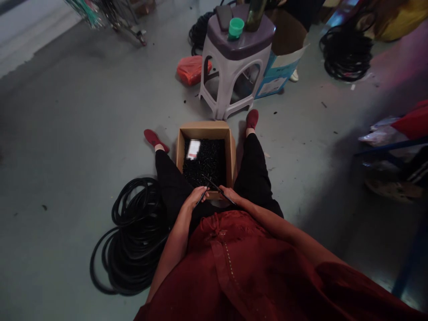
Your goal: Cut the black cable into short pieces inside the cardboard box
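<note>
My left hand (199,195) is closed around a thin black length (201,197), which looks like tubing or cable. My right hand (229,194) grips a long, thin dark tool (213,183); it may be scissors, but its kind is too small to tell. The two dark things meet or cross just above the near side of an open cardboard box (204,133). Many short black pieces (209,162) fill the bottom of this box, with a white blurred packet or label (193,149) on top. The box stands between my legs.
Coils of black tubing (133,240) lie by my left leg. Ahead stands a plastic stool (230,49) bearing a green cup (236,27), beside a blue carton (272,80) and a red bag (190,70). Another black coil (347,53) lies far right, with a blue frame (391,146) nearer.
</note>
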The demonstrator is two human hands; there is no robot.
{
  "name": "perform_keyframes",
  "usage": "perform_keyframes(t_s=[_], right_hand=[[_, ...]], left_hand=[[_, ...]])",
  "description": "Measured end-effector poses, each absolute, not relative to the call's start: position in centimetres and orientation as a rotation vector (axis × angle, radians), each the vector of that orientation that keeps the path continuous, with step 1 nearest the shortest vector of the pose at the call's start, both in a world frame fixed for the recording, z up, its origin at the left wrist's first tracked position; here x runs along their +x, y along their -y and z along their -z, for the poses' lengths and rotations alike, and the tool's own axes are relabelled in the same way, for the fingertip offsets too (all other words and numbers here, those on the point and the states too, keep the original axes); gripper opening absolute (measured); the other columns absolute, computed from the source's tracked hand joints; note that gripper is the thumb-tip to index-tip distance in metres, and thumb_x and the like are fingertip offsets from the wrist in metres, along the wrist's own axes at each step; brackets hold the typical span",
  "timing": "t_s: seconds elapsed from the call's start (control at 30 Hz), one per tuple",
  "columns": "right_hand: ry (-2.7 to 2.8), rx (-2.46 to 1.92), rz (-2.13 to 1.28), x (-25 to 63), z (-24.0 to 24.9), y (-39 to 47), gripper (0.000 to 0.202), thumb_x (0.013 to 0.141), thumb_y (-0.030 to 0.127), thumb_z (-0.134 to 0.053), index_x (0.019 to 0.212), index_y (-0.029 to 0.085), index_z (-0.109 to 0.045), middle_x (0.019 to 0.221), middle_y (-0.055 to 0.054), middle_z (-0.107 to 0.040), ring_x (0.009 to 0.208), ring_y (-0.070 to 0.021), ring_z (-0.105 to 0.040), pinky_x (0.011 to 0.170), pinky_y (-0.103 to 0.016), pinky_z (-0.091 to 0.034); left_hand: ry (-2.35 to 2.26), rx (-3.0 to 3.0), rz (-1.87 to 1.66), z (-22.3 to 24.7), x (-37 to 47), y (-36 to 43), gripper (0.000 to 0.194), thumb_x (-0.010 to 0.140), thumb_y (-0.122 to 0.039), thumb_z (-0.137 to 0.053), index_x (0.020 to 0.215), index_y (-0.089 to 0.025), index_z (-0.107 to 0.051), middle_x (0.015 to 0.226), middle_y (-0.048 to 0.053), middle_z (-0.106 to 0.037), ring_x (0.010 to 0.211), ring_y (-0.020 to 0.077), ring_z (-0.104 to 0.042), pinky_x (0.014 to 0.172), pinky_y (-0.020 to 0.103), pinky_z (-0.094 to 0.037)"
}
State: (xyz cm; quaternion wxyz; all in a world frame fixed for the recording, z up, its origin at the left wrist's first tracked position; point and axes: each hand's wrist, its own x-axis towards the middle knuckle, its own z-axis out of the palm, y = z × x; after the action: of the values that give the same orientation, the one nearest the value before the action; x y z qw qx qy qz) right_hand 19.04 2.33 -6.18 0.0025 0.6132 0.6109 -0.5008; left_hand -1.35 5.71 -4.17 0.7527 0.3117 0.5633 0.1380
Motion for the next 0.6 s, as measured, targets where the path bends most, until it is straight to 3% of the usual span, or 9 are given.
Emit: perform_keyframes(t_s=[0.37,0.6], right_hand=[[-1.946,1.935,1.535,18.9,6.35,-2.24,0.018,0.082,0.022,-0.054,0.099,0.022,-0.058,0.087,-0.005,-0.066,0.08,-0.0201,-0.06,0.067,-0.025,-0.033],[-1.838,2.122,1.623,19.03,6.79,-2.4,0.014,0.078,0.021,-0.057,0.092,0.02,-0.059,0.078,-0.002,-0.064,0.072,-0.0166,-0.058,0.065,-0.023,-0.035]], left_hand=[[-1.257,0.659,-0.289,4.21,-1.19,-5.65,0.024,0.091,-0.032,-0.048,0.095,-0.011,-0.058,0.059,-0.003,-0.055,0.039,0.0043,-0.042,0.039,0.019,-0.028],[-1.276,0.679,-0.282,4.17,-1.17,-5.62,0.023,0.091,-0.031,-0.046,0.096,-0.011,-0.057,0.059,-0.004,-0.055,0.04,0.0045,-0.043,0.039,0.019,-0.029]])
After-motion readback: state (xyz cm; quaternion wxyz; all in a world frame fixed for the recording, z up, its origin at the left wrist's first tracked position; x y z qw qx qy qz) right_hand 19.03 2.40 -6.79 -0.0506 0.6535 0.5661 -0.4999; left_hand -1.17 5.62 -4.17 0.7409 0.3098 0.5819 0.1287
